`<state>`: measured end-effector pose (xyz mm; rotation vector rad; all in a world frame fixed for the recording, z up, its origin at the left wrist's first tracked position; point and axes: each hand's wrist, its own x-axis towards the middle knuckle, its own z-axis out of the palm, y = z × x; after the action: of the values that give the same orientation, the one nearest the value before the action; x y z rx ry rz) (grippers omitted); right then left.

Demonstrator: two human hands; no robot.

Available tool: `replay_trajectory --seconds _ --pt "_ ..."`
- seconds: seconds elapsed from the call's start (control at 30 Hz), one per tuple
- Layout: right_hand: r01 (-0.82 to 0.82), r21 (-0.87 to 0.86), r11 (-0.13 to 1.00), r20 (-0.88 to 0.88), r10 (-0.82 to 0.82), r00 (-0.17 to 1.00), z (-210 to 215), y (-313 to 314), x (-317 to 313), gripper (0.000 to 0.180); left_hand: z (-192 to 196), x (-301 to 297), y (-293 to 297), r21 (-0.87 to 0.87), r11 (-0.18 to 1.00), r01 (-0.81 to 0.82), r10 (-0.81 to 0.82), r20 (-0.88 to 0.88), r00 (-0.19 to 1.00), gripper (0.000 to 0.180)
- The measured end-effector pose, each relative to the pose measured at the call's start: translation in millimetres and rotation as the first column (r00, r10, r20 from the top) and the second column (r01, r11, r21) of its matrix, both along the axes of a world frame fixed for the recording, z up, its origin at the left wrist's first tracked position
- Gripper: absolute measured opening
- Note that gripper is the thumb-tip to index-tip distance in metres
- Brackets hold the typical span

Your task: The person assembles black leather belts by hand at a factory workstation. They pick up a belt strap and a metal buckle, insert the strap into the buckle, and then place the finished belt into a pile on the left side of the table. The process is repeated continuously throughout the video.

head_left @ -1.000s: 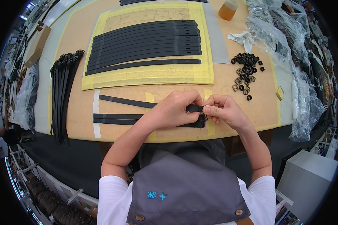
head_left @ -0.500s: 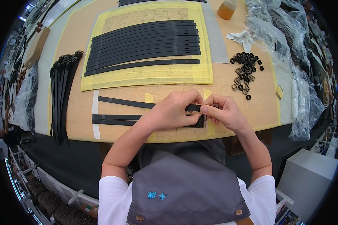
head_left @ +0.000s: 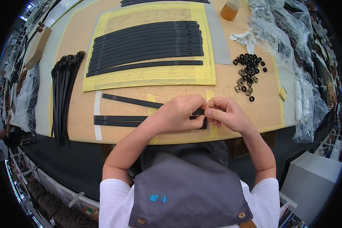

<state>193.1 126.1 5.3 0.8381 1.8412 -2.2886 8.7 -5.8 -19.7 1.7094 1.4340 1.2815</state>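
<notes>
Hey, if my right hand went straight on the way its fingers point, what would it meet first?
Beyond the black strap it pinches, your right hand would most likely meet your left hand, close by on its left; depth here is hard to judge.

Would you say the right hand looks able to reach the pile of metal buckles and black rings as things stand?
Probably yes: the pile of buckles and rings lies nearby, with nothing visible between it and the right hand, though that hand would likely need to release the black strap first.
</notes>
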Motion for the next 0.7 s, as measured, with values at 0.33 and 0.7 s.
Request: replay_trajectory --seconds 0.33,0.7 --pt "-0.003 0.115 0.993 -0.052 0.009 0.999 2 -8 -5 0.018 -1 0 -1 -0.014 0.999 0.030 -0.031 -0.027 0.999 0.022" --pt "0.172 0.246 0.954 -0.231 -0.114 0.966 -30 -23 -19 0.018 12 -14 -16 -0.187 0.982 0.007 -0.001 0.030 1.000 0.029"
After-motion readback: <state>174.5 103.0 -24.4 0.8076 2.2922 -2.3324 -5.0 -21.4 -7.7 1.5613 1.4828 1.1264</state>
